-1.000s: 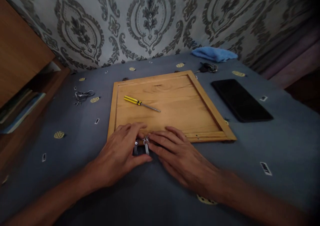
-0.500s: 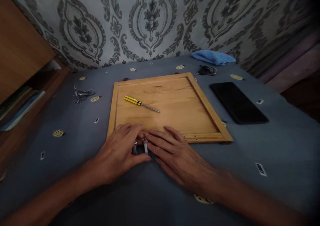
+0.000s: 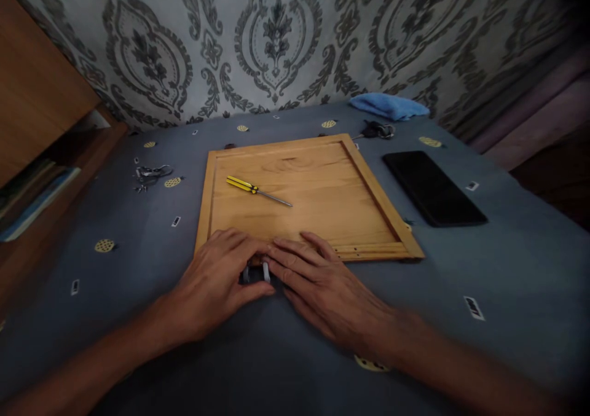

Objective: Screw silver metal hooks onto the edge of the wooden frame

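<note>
A framed wooden panel (image 3: pixel 299 176) lies flat, with a yellow-handled screwdriver (image 3: pixel 251 187) resting on it. At the panel's near edge is a small metal fitting, looking like a hinge (image 3: pixel 266 273), mostly covered by my fingers. My left hand (image 3: pixel 221 274) curls around it, thumb below and fingers over the panel's edge. My right hand (image 3: pixel 318 281) lies palm down with its fingers stretched out, the fingertips beside the fitting and the panel's edge. Small dark holes show in the near frame strip, right of my hand.
A black phone or tablet (image 3: pixel 433 188) lies right of the panel. Behind it are keys (image 3: pixel 378 129) and a folded blue cloth (image 3: pixel 389 105). Loose metal hardware (image 3: pixel 152 173) lies at left on the blue patterned tablecloth (image 3: pixel 138 268). A wooden cabinet (image 3: pixel 41 84) borders the left side.
The whole view has shifted slightly, moving things a little to the left. Both hands keep nearly the same pose at the panel's near edge.
</note>
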### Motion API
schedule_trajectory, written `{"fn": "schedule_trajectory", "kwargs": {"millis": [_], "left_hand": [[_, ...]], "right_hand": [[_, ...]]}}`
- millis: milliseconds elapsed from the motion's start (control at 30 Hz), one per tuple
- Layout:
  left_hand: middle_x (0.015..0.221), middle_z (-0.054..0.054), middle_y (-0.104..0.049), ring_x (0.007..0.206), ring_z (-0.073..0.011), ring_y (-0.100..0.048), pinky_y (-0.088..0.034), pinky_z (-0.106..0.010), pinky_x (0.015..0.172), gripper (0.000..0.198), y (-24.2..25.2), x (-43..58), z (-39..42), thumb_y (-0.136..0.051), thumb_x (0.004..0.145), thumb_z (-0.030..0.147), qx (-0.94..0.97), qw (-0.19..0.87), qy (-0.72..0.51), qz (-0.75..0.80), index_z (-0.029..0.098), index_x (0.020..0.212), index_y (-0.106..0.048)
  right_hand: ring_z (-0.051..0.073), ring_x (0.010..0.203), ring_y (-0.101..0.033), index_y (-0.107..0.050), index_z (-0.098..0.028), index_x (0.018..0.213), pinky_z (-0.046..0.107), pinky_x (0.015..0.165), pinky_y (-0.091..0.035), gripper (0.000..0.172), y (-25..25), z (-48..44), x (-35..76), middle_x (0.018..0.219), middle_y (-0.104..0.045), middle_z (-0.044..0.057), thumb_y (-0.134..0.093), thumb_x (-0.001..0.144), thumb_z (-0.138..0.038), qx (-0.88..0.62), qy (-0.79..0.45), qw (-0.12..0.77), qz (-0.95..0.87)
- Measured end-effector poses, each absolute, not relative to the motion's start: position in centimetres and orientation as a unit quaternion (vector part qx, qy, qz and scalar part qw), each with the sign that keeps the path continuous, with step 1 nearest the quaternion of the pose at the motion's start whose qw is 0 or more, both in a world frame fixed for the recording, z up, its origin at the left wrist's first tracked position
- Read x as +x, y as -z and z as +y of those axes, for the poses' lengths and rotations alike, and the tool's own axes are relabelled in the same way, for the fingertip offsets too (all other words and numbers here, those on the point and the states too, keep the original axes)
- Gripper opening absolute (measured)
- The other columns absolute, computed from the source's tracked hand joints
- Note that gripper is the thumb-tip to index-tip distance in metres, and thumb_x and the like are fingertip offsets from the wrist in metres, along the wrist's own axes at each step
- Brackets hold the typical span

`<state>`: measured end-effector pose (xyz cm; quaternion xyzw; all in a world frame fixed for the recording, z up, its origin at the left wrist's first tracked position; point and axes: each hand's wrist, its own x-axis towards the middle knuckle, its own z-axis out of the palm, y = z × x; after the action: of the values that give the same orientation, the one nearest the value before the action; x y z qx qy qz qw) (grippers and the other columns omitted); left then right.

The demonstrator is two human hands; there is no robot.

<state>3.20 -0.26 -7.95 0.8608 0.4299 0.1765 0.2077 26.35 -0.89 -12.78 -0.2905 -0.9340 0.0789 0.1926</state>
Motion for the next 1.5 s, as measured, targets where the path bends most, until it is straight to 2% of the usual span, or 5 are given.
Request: {"fn": "schedule_trajectory", "kwargs": {"millis": [267, 467, 867, 1000, 1500], "left_hand": [[0.101, -0.002, -0.071, 0.095, -0.0244, -0.064, -0.050, -0.040, 0.084, 0.033, 7.80, 3.18, -0.25, -0.082, 0.086, 0.032, 0.866, 0.206, -0.158, 0.428, 0.023, 0.113, -0.064], [0.101, -0.002, -0.071, 0.096, -0.0240, -0.064, -0.049, -0.039, 0.085, 0.037, 7.87, 3.21, -0.20, -0.083, 0.085, 0.031, 0.866, 0.211, -0.166, 0.421, 0.023, 0.116, -0.064], [0.106, -0.003, -0.071, 0.100, -0.0243, -0.065, -0.051, -0.039, 0.086, 0.037, 7.76, 3.32, -0.23, -0.085, 0.082, 0.027, 0.842, 0.239, -0.170, 0.452, 0.022, 0.112, -0.064], [0.104, -0.003, -0.071, 0.098, -0.0245, -0.065, -0.051, -0.039, 0.084, 0.036, 7.88, 3.35, -0.31, -0.086, 0.081, 0.026, 0.842, 0.234, -0.175, 0.453, 0.022, 0.110, -0.065], [0.106, -0.003, -0.072, 0.100, -0.0244, -0.065, -0.051, -0.039, 0.086, 0.033, 7.96, 3.18, -0.10, -0.082, 0.085, 0.030, 0.848, 0.234, -0.160, 0.447, 0.024, 0.114, -0.067]], "right_hand": [[0.028, 0.141, -0.050, -0.054, -0.016, 0.145, 0.062, 0.116, -0.038, 0.044, 12.77, -0.86, 26.25, 0.150, -0.059, 0.011, -0.048, 0.101, -0.016, -0.291, -0.085, 0.197, -0.932], [0.028, 0.140, -0.052, -0.055, -0.019, 0.146, 0.061, 0.117, -0.037, 0.046, 12.58, -0.90, 26.27, 0.150, -0.059, 0.010, -0.050, 0.100, -0.015, -0.292, -0.090, 0.195, -0.932], [0.027, 0.139, -0.052, -0.056, -0.014, 0.143, 0.062, 0.117, -0.036, 0.042, 12.72, -0.92, 26.24, 0.151, -0.057, 0.012, -0.049, 0.101, -0.016, -0.289, -0.074, 0.202, -0.933], [0.027, 0.140, -0.052, -0.054, -0.017, 0.146, 0.062, 0.117, -0.037, 0.044, 12.67, -0.95, 26.28, 0.152, -0.056, 0.011, -0.049, 0.102, -0.016, -0.290, -0.077, 0.197, -0.933], [0.028, 0.138, -0.054, -0.058, -0.015, 0.141, 0.062, 0.117, -0.037, 0.040, 12.56, -1.02, 26.12, 0.148, -0.060, 0.012, -0.052, 0.101, -0.017, -0.296, -0.079, 0.210, -0.929]]}}
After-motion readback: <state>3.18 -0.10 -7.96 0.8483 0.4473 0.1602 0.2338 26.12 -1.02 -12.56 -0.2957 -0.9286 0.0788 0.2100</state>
